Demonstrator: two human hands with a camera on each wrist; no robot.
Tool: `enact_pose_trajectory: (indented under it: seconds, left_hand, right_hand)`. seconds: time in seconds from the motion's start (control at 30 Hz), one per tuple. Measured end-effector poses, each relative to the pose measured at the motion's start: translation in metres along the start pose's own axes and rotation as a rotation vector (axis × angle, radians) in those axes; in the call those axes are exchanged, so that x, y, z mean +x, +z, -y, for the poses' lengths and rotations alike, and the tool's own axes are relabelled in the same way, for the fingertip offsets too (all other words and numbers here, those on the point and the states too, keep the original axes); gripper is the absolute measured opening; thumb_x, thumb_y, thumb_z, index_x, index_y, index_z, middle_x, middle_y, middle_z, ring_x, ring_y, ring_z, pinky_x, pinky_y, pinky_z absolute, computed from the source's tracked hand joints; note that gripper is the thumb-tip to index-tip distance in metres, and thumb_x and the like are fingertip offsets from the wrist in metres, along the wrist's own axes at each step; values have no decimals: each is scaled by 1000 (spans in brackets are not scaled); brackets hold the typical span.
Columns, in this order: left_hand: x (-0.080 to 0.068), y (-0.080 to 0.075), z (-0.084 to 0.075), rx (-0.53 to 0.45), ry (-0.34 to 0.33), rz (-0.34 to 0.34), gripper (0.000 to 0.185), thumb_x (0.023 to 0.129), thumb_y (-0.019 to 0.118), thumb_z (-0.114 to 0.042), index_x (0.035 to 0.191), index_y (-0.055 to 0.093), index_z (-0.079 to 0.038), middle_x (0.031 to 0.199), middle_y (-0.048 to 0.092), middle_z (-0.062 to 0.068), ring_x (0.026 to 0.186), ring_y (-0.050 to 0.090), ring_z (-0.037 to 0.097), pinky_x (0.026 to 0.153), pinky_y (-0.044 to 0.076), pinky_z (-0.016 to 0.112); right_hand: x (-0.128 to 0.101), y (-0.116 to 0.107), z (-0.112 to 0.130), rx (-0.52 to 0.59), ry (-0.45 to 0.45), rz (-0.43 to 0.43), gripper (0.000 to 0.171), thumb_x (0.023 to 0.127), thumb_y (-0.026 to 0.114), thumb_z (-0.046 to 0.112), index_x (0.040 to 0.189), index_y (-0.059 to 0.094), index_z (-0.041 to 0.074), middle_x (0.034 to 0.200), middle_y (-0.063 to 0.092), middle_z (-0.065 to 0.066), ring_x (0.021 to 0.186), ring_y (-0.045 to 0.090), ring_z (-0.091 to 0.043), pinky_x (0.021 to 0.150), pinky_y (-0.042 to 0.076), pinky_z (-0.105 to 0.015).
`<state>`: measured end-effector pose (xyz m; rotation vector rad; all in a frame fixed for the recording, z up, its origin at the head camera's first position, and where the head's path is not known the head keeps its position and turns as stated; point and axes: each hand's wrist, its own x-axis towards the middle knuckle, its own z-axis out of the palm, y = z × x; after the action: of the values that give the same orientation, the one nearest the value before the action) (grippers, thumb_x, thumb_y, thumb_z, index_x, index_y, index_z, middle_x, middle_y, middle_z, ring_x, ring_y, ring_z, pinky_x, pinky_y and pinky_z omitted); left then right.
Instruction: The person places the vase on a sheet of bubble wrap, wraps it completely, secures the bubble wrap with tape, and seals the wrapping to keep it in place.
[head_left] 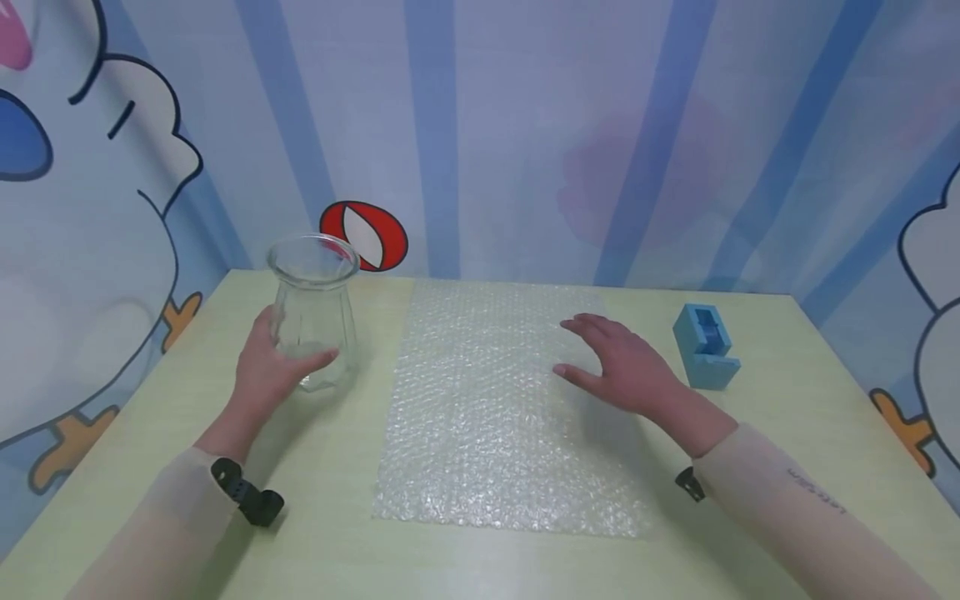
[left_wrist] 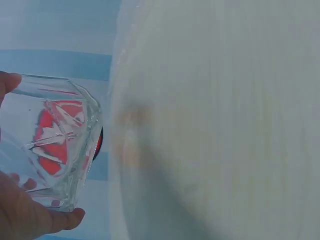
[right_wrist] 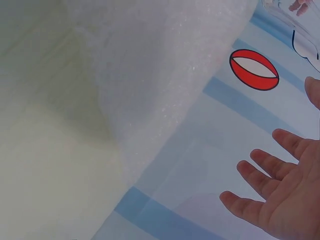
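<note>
Glass vase (head_left: 311, 325): upright, raised off the bench (head_left: 322, 492), left of the bubble wrap (head_left: 480, 425).
Left grip (head_left: 262, 371): thumb and fingers curled round the vase's lower body; firm, even pressure suits smooth glass.
Right grip (head_left: 630, 371): fingers spread above the bubble wrap, holding nothing; could steady the vase.
Flared rim (head_left: 303, 281): above the hold, so tipping seems likeliest; slow, level movement is best.

I see bright, soft-shadowed light on the pale yellow bench (head_left: 337, 567), glinting transparent bubble wrap (head_left: 487, 408), and hazy wrist views.
</note>
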<state>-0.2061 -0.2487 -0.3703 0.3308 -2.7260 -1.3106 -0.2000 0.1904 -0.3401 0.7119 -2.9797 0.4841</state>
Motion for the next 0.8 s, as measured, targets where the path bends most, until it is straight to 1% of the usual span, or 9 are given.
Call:
enact_pose_trajectory:
  seconds: [0.13,0.27,0.4,0.5,0.67,0.8]
  left_hand:
    - [-3,-4,-5,24,32,-12,108,87,80,-35,165,10,-11,168,24,24,152,28,48,115,32,73]
    - [-4,-6,-9,49,50,-7,106,87,80,-34,164,12,-11,167,26,24,150,29,49,114,34,74]
    - [-5,-6,-14,60,88,-10,104,86,81,-32,163,15,-10,165,28,25,149,30,49,113,34,75]
    - [-6,-7,-16,77,131,-15,103,85,82,-31,163,17,-9,163,31,25,147,33,48,111,36,75]
    - [-6,-6,-23,111,230,-24,100,81,86,-30,158,27,-6,155,41,25,139,40,46,108,40,73]
    - [-10,-4,-31,148,268,-11,100,80,86,-30,157,29,-4,154,43,26,138,41,46,106,43,73]
  right_hand:
    - [1,-5,-1,2,6,-7,66,100,62,41,153,44,5,160,41,-24,148,39,-47,118,37,-64]
    - [1,-11,1,13,4,-18,67,101,62,40,154,43,5,160,41,-24,148,39,-47,118,36,-64]
    - [-1,-16,4,25,-4,-21,67,101,62,39,154,43,4,160,40,-24,148,38,-47,118,36,-64]
    - [-1,-18,6,28,-7,-25,67,101,63,38,154,42,4,160,40,-24,148,38,-47,118,35,-64]
    - [-2,-23,9,20,-16,-48,67,100,63,39,154,42,5,160,41,-23,148,39,-46,119,35,-64]
    - [-2,-27,13,8,-31,-71,67,100,64,38,154,43,5,159,43,-23,147,40,-46,119,34,-64]
